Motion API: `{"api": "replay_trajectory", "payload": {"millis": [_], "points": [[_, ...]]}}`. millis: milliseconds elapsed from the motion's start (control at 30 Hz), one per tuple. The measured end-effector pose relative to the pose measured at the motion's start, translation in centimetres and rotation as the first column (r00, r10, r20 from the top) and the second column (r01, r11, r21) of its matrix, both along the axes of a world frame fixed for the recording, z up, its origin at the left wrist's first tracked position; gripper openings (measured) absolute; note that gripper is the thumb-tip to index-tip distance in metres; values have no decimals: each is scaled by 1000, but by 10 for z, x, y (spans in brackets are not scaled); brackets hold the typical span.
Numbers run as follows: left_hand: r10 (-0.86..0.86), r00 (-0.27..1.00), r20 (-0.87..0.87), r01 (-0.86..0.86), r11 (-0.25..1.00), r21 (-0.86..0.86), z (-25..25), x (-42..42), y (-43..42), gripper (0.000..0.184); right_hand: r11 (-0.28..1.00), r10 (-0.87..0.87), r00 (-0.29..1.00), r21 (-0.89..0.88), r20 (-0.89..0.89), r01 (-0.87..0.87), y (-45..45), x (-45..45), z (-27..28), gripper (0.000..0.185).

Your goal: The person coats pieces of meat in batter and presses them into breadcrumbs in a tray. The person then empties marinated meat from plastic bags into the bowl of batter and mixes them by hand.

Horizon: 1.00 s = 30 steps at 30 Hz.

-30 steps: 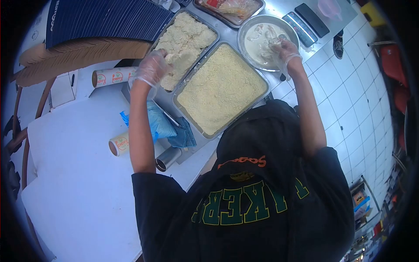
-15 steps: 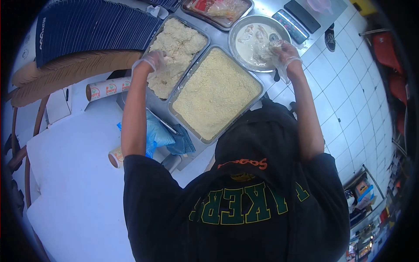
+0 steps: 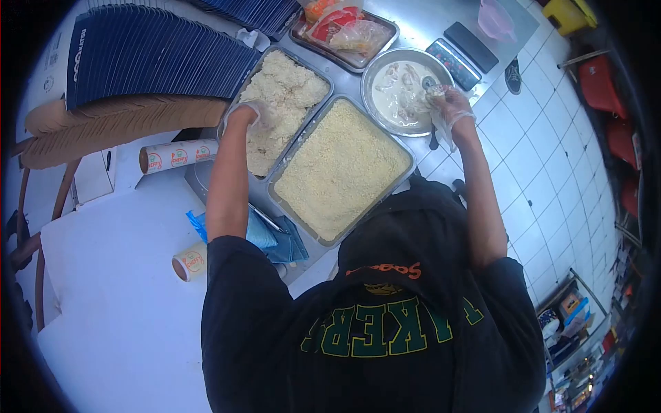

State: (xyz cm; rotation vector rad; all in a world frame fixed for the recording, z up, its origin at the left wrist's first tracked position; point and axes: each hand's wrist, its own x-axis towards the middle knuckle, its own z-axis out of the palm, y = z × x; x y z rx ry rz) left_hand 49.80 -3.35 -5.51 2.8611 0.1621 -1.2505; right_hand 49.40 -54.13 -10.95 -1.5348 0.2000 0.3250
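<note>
My left hand (image 3: 248,115), in a clear plastic glove, reaches into the left tray (image 3: 329,81) of crumb-coated pieces (image 3: 286,79); its fingers are hidden among them. My right hand (image 3: 451,107), also gloved, is at the right side of a round metal bowl (image 3: 368,110) of pale batter (image 3: 397,113) with pieces in it. The right fingers are closed on a batter-coated piece (image 3: 435,91). Between the hands and nearer my body lies a larger tray (image 3: 407,173) of pale yellow crumbs (image 3: 341,168).
A tray with plastic-bagged food (image 3: 361,36) stands behind the bowl. A phone (image 3: 454,63) and a dark case (image 3: 471,47) lie right of it. Folded dark boxes (image 3: 158,55), printed rolls (image 3: 175,155) and a blue bag (image 3: 260,233) are on the left.
My left hand has moved deeper into the crumb-coated pieces. My right hand stays at the bowl's right side. The view has shifted a little.
</note>
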Motion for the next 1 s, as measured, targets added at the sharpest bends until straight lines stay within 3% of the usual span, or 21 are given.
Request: {"api": "replay_trajectory", "payload": {"millis": [33,100,200,300,367,467,533,633,700,733,800,900,967,1000], "points": [[10,1000,2,-10,1000,-4,3,4,-4,43,1000,10,1000,-4,2,-10,1,3,1,23],[195,905,-379,-187,981,58,11,9,-11,48,997,31,999,-71,9,-30,4,5,1,22],[214,872,-439,-183,977,112,30,11,-26,44,999,23,1000,-37,5,-23,12,2,21,22],[222,868,-444,-146,969,199,13,14,-12,41,999,30,1000,-35,-7,-30,14,3,22,21],[149,925,-349,-80,976,203,-20,14,15,38,997,40,999,-62,-10,-41,15,5,15,20],[-170,982,82,157,977,145,-86,14,67,35,999,17,1000,-43,-24,-18,21,3,27,18],[-222,958,180,179,957,227,-70,10,26,37,1000,-15,999,1,-43,15,20,0,31,18],[-145,970,196,81,949,304,-51,4,8,31,998,-3,999,70,-36,6,16,0,29,19],[-97,856,508,-30,971,237,-57,-5,13,30,1000,12,999,26,-31,-11,15,2,29,20],[-100,853,512,-30,970,239,-50,-13,7,30,1000,11,1000,29,-27,-10,16,3,30,20],[121,740,662,-220,973,68,-37,-46,-15,32,1000,-4,999,15,-53,4,16,3,32,19],[147,725,673,-262,962,72,-45,-89,-33,33,1000,0,999,8,-41,0,13,5,21,19],[443,758,479,-485,873,-39,-50,-108,-50,37,999,28,999,-16,-17,-28,13,6,14,19],[461,742,487,-504,862,-49,-53,-110,-55,37,998,45,999,-38,2,-45,16,8,17,20]]}}
